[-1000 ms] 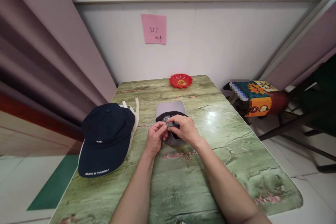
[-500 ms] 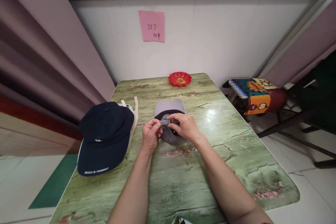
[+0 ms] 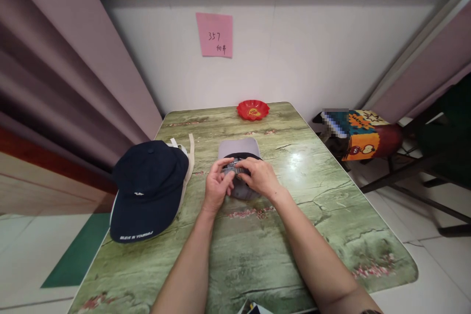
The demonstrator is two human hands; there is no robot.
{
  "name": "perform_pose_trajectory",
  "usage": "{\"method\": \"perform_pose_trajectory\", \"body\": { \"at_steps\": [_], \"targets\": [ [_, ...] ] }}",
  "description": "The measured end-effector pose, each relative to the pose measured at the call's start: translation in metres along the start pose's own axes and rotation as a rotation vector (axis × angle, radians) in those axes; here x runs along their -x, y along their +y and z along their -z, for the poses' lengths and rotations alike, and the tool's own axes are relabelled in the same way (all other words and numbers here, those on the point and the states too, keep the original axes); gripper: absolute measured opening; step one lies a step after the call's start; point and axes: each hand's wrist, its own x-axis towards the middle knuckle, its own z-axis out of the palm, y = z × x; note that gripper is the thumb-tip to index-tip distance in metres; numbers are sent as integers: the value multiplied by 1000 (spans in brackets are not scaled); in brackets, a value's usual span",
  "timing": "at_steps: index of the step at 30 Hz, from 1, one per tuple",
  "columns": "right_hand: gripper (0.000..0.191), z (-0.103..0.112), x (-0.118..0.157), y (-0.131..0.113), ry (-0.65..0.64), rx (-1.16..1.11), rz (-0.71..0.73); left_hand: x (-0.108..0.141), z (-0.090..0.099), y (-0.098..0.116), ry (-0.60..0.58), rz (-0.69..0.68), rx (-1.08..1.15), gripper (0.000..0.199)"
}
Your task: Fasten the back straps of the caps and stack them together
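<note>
A grey-purple baseball cap (image 3: 239, 146) lies in the middle of the table, its brim to the far side and its back strap towards me. My right hand (image 3: 260, 176) pinches the strap at its buckle between thumb and fingers. From the other side my left hand (image 3: 218, 187) grips the strap area, thumb and forefinger around it. Both hands cover much of the strap, and the dark inside of the cap shows behind them. A navy cap (image 3: 149, 171) with white lettering on its brim rests at the left, on top of a cream cap with loose straps (image 3: 191, 149).
A red scalloped dish (image 3: 252, 110) stands at the table's far edge, near the white wall. On the right, beyond the table edge, are a patterned stool (image 3: 362, 135) and a dark chair. Something printed (image 3: 253, 307) shows at the near edge.
My left hand has shifted slightly right and its fingers have spread around the strap, closer to my right hand. The right hand still pinches the buckle.
</note>
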Motion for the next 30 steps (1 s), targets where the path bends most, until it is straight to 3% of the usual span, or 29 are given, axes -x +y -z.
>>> {"method": "perform_pose_trajectory", "body": {
  "at_steps": [3, 7, 13, 21, 30],
  "targets": [
    [38, 0, -1, 0, 3, -67, 27, -1, -2, -2, -75, 67, -50, 41],
    [50, 6, -1, 3, 10, -178, -14, -4, 1, -6, 7, 71, -21, 35],
    [16, 15, 1, 8, -70, -178, -129, -5, 0, -5, -25, 68, -30, 31],
    [17, 4, -1, 12, -12, -343, -192, -5, 0, -10, -11, 33, -85, 36],
    [18, -4, -2, 13, -13, -416, -156, -4, 3, -13, 8, 23, -127, 32]
  ]
}}
